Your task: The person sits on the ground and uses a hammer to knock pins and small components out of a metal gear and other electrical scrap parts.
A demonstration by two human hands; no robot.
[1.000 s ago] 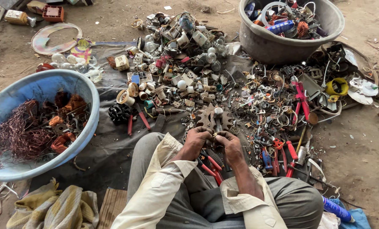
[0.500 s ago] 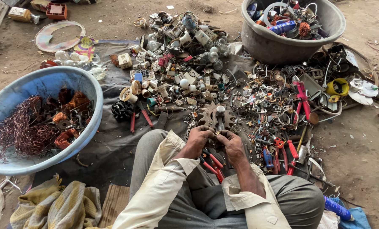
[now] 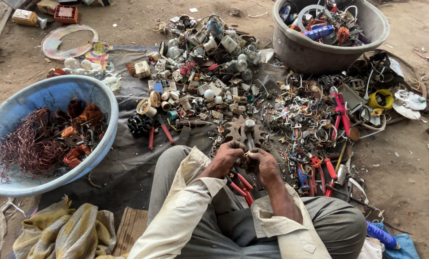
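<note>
Head view shows little change from a moment ago: your left hand (image 3: pixel 227 159) and right hand (image 3: pixel 264 165) stay pressed together over your lap, pinching a small brass-coloured piece (image 3: pixel 247 153) between the fingertips, just below the toothed gear (image 3: pixel 245 132), with red-handled pliers (image 3: pixel 240 184) beneath your wrists.

The dirt ground (image 3: pixel 406 163) is being covered by a dark sheet (image 3: pixel 128 163), on which scrap parts (image 3: pixel 233 91) are lying; a blue basin (image 3: pixel 46 134) and a grey tub (image 3: pixel 320 43) are being carried beside it.
</note>
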